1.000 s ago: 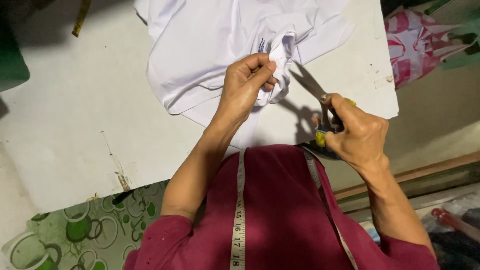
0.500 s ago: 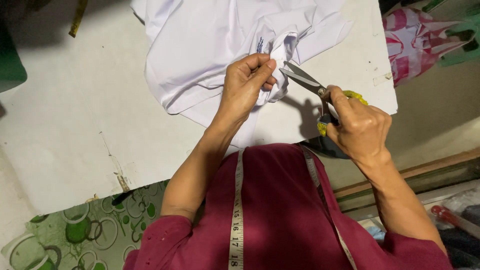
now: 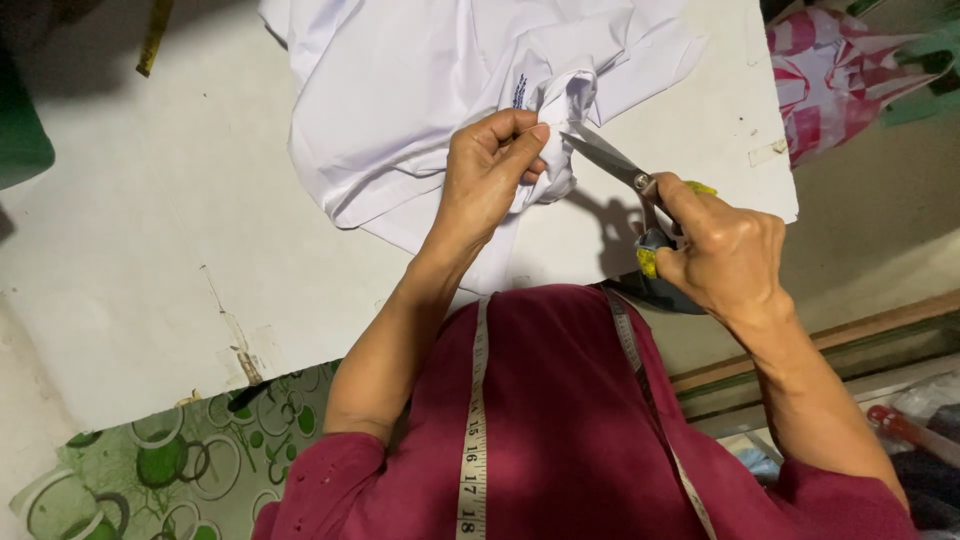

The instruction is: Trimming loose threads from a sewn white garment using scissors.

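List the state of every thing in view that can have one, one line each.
white garment: crumpled on the table, one bunch pinched up.
left hand: closed on the bunched fabric.
scissors: blades nearly closed, tips at the pinched fabric.
right hand: gripping the scissors' handles.
measuring tape: draped around the person's neck, hanging loose.
table: white top, scuffed and stained.
pink patterned cloth: heaped at the table's edge.

Maroon short-sleeved top [image 3: 570,420], bare forearms — white tape measure [image 3: 472,450] round neck

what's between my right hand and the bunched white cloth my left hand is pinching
Only the scissors: their blades span from the right hand to the white cloth pinched by the left hand, seen from the head camera.
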